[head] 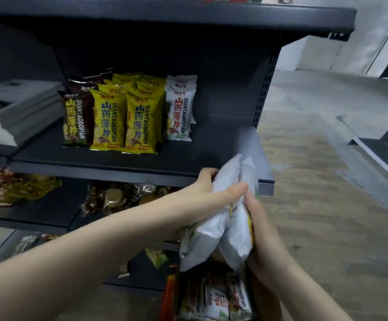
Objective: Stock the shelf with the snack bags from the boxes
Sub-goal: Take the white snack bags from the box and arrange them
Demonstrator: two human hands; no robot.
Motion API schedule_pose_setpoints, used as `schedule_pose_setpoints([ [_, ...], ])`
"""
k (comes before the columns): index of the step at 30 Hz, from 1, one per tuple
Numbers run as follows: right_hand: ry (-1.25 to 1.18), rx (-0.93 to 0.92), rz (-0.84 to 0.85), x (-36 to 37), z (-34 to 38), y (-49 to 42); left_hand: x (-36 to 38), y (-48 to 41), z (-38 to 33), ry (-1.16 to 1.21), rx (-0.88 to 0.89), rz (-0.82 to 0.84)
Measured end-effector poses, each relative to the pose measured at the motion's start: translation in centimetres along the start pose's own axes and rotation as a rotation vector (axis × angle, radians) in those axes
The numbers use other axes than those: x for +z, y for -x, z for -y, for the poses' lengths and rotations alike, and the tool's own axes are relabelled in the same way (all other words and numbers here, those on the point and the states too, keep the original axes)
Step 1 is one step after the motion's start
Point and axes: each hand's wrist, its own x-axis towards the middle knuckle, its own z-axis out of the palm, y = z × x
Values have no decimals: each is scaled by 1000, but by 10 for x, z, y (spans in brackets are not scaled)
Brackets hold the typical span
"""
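Observation:
I hold white snack bags [225, 218] upright in front of the dark shelf [223, 147], just below its front right corner. My left hand [209, 193] grips the bags from the left, thumb across them. My right hand [260, 230] holds them from the right and below. On the shelf stand rows of brown snack bags [76, 117], yellow snack bags [123, 121] and white snack bags on the shelf [179, 112]. Under my hands an open box [214, 300] holds more white bags.
The shelf has bare space right of the white row. Grey stacked packs [19, 107] lie at the shelf's left. Lower shelves carry loose snack packs [116, 198]. A wood-look floor [315, 193] stretches to the right, with another rack's base [382, 158] beyond.

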Motion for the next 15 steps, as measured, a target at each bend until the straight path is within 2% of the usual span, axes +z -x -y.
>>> schedule_pose_setpoints([
  [3, 98, -162, -27, 14, 27, -20, -11, -10, -6, 219, 160, -86],
  [6, 107, -170, -13, 25, 46, -44, -27, -25, -9, 233, 306, -203],
  [11, 51, -61, 32, 47, 44, -64, -64, -43, -3, 194, 339, -268],
  [15, 151, -211, -83, 80, 36, -85, -71, -58, 5, 262, 383, -359],
])
